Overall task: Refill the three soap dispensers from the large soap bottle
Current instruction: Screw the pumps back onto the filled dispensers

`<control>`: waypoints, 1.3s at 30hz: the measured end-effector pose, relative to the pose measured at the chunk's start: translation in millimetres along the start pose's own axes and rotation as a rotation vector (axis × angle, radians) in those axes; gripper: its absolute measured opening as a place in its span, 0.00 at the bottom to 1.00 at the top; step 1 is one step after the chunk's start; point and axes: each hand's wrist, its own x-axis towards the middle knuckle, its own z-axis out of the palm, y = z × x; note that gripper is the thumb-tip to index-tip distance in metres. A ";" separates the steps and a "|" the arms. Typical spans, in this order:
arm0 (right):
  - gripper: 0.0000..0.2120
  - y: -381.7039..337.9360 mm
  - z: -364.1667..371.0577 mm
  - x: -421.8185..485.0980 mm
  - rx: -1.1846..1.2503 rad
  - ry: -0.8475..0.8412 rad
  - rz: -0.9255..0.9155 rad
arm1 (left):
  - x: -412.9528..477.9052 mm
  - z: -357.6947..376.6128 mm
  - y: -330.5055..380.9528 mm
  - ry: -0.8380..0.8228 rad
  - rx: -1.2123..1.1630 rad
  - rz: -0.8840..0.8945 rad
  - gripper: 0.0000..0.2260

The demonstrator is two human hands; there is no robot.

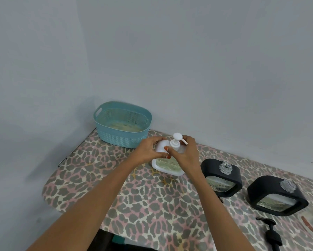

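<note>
Head view: the white rectangular plastic soap dispenser (167, 164) stood upright on the leopard-print table (152, 205), with the teal woven plastic basket (121, 138) at its ten o'clock. The left hand (148, 151) gripped its shoulder. The right hand (185, 154) pinched the collar of the white pump head (176, 140). The nearer black-framed glass dispenser (209, 164) and the farther black-framed glass dispenser (268, 183), necks open, lay at four o'clock, with a loose black pump (272, 232) beyond. Judgement: brace the body, turn the collar squarely and keep the dispenser upright against spillage.
</note>
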 end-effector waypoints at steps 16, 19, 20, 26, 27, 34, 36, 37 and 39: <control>0.19 0.0 5.5 -0.4 -0.014 0.077 0.006 | -2.9 -0.7 2.4 0.008 -0.001 0.012 0.30; 0.21 0.8 4.8 -1.1 -0.017 0.043 0.005 | -2.9 -0.3 2.6 0.011 -0.012 0.011 0.30; 0.21 1.0 2.4 -1.5 -0.012 0.007 0.004 | -2.9 -0.2 3.0 0.011 -0.015 0.011 0.30; 0.17 -7.6 -21.0 -1.0 -0.001 -0.231 0.000 | -2.9 0.1 2.1 0.012 -0.005 0.020 0.31; 0.16 -6.9 -20.9 -0.5 -0.012 -0.221 -0.006 | -3.0 0.1 1.9 0.013 -0.012 0.015 0.31; 0.17 -1.1 0.4 0.5 -0.022 0.042 0.006 | -3.8 -0.1 1.4 0.018 -0.024 0.026 0.30; 0.18 -1.9 2.5 0.0 -0.043 0.055 0.001 | -3.7 0.1 0.8 0.017 -0.022 0.022 0.30; 0.18 -1.5 2.3 -0.2 -0.047 0.044 -0.004 | -3.6 0.3 0.6 0.018 -0.021 0.020 0.30; 0.19 0.0 -0.7 -0.9 -0.041 -0.015 -0.011 | -3.0 0.8 0.2 0.021 -0.021 0.021 0.29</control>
